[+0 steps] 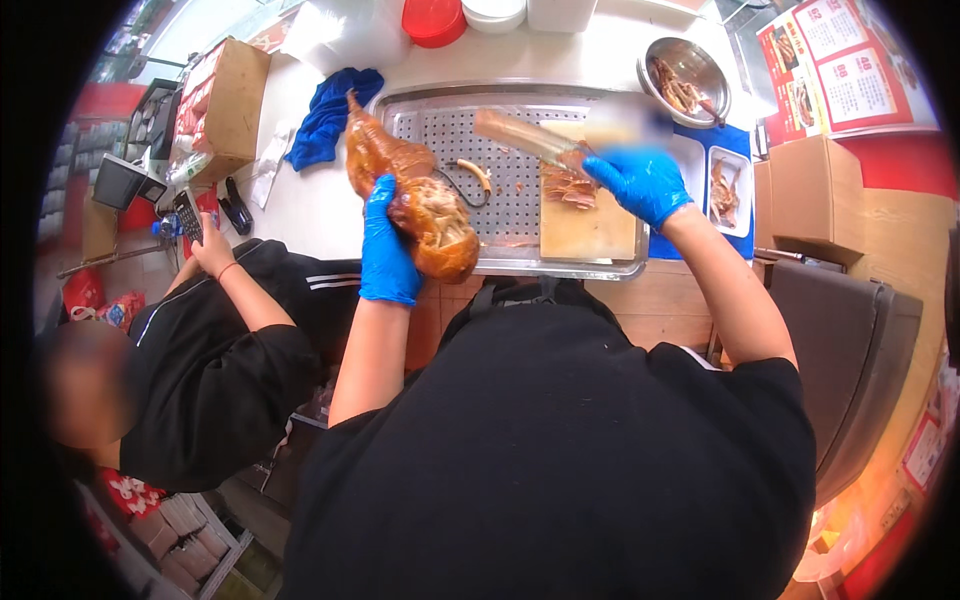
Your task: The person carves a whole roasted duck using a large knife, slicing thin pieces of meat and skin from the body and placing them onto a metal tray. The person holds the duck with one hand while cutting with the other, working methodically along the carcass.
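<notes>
Gripping a roast bird (410,165) in the left hand (387,240), at nine o'clock of the metal tray (430,125). Apparently part-carved — bared to pale meat toward five, brown-skinned toward eleven, with plenty left. Stretched lengthwise eleven to five, pointing neck-first to eleven. At three o'clock, clenching a blurred knife (530,140) in the right hand (645,182), near slices (570,190) on a cutting board (590,238).
</notes>
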Motion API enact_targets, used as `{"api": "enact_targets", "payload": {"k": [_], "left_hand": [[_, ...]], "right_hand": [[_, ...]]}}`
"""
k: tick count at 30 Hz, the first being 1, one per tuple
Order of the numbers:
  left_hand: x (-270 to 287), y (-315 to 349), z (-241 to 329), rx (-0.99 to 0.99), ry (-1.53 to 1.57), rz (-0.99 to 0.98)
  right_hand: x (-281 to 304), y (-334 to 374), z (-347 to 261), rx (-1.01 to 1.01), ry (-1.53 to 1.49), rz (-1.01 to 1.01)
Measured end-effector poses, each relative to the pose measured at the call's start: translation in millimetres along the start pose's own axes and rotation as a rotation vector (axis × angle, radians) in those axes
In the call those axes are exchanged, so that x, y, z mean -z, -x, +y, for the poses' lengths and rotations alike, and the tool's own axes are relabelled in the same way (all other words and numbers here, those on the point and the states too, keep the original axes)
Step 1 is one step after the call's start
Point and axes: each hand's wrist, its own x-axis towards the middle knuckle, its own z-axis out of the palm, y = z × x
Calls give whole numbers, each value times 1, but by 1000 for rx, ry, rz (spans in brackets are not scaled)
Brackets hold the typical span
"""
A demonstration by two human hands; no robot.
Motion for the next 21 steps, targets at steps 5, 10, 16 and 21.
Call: {"api": "enact_targets", "payload": {"k": [5, 10, 16, 21], "left_hand": [[1, 10, 8, 16, 7, 27], [9, 8, -2, 56, -1, 8], [5, 10, -8, 95, 18, -29], [4, 8, -7, 132, 38, -73]], "right_hand": [[-55, 10, 22, 104, 193, 19], [-68, 7, 24, 153, 262, -10], [-69, 7, 23, 105, 283, 110], [-57, 11, 17, -51, 103, 124]]}}
